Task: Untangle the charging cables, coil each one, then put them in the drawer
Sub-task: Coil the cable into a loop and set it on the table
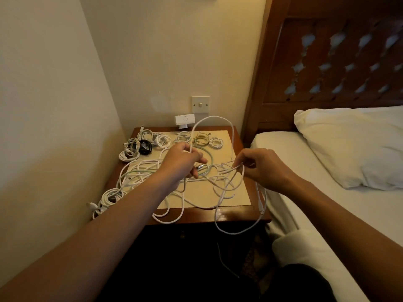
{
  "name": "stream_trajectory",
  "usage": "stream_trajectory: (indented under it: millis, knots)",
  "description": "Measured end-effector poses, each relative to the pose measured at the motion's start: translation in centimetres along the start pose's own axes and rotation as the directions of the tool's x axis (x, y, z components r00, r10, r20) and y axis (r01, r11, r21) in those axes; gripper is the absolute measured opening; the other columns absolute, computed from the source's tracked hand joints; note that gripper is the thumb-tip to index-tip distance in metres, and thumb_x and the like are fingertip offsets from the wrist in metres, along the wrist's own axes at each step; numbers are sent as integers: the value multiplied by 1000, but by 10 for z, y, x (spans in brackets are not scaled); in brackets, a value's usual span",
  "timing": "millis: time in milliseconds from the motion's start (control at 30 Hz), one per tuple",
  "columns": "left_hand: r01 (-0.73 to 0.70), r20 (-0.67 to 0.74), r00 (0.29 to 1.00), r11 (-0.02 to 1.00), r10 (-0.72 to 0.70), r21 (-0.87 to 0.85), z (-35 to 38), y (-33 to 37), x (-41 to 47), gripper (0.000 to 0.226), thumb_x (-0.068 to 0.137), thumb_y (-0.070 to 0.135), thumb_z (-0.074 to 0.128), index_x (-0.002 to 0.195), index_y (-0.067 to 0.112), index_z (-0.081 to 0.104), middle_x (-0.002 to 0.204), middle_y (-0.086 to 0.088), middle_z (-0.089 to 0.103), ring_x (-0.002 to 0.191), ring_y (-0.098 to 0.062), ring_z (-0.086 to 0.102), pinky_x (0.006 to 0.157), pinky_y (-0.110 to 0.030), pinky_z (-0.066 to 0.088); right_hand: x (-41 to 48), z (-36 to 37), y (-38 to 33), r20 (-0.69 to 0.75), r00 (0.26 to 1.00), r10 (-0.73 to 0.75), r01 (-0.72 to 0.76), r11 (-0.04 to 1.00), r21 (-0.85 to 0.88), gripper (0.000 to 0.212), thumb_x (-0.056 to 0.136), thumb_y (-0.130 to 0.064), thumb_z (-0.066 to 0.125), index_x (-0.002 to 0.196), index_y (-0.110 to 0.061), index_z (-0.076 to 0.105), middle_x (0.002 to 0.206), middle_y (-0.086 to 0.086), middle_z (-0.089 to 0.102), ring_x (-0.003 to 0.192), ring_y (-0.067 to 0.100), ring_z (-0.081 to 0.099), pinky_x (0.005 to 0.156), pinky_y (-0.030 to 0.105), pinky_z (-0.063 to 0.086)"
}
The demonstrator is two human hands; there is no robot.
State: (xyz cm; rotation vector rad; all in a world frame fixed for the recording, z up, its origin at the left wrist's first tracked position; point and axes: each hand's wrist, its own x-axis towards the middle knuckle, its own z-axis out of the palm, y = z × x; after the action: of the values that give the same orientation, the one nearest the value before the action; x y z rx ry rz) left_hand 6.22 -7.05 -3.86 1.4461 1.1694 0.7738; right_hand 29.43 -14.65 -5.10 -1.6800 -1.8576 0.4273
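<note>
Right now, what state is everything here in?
White cable, lifted in a loop, tangled.
Left hand, grips that loop.
Right hand, fingers pinch white strands.
Loose cables, tangled on the nightstand.
Coiled cables, wound, at the back.
Black cable, coiled.

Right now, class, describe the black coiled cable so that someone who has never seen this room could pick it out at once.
Find the wooden bedside table between the left wall and the bed. Near its back left corner lies a cluster of coiled cables. The black coil sits among them, the only dark one beside white neighbours.
</note>
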Motion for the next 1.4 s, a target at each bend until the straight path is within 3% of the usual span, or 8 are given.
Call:
stream_trajectory:
  millis: [267, 467, 667, 833, 1067, 1233, 1333, 1400]
  knots:
    - [326, 155, 929, 942, -335, 82, 33, 4, 15, 28, 93, 30, 74, 107, 6, 67, 96, -13, 72, 51, -12, 43, 46, -23, 33, -15, 4, -25, -28, 984, -175, 177, 982, 61, 18, 90, -7, 77, 95, -25, 76, 98, -12, 74, 96, 6, 70, 84, 28, 62]
    - [9, -70, 997, 949, 14, 314, -2, 8, 26, 9, 92, 15, 74, 97, 12, 67, 94, -6, 71, 45, -7, 59, 51, -25, 47, -17, 1, -11, 16, 995, -99, 99, 995, -24, 18, 91, -6, 75, 99, -23, 78, 100, -8, 74, 95, 6, 69, 86, 31, 62]
    - [-157, -374, 927, 945, 40, -288, -76, 57, 36, 8, 98, 9, 64, 103, 13, 58, 110, -7, 75, 50, -5, 40, 43, -19, 35, -10, 7, 17, -110, 989, 102, -109, 992, -58, 16, 94, -10, 73, 105, -19, 80, 102, -3, 75, 93, 10, 66, 82, 25, 56]
    - [-316, -358, 922, 821, 149, -474, -120, 90, 20, 13, 100, -1, 55, 97, 12, 52, 110, -10, 77, 40, -4, 34, 39, -18, 31, 13, 22, 21, -195, 958, 211, -219, 976, -22, 14, 93, -8, 74, 103, -17, 79, 99, -3, 72, 97, 15, 65, 77, 22, 50]
    - [-319, -285, 931, 889, 228, -328, -115, 80, -14, 9, 100, 4, 57, 97, 11, 53, 110, -8, 77, 38, -5, 34, 41, -20, 31, 80, 19, -10, -373, 898, 234, -172, 966, 192, 18, 94, -16, 75, 112, -17, 76, 109, 1, 74, 102, 16, 67, 80, 25, 54]
    - [-257, -253, 949, 925, 187, -280, -110, 62, -26, 8, 101, 4, 57, 97, 9, 52, 109, -9, 77, 37, -6, 33, 37, -18, 31, 88, 43, -3, 151, 946, 287, -278, 958, -78, 70, 94, 0, 68, 153, -31, 46, 155, 4, 50, 137, 28, 52, 101, 35, 52]
    - [-257, -247, 950, 931, 194, -259, -112, 59, -35, 7, 101, 5, 58, 97, 9, 53, 110, -7, 78, 36, -5, 33, 37, -18, 31, 71, 40, -12, 173, 955, 240, -238, 971, -32, 83, 90, 11, 61, 156, -34, 40, 161, 3, 42, 140, 29, 49, 95, 35, 58]
    - [-260, -211, 955, 933, 210, -248, -111, 61, -43, 7, 101, 6, 59, 100, 7, 52, 111, -7, 77, 35, -6, 32, 37, -18, 32, 60, 23, -34, 133, 972, 194, -221, 947, 231, 88, 85, 14, 62, 156, -31, 39, 160, 2, 43, 145, 26, 44, 90, 31, 57]
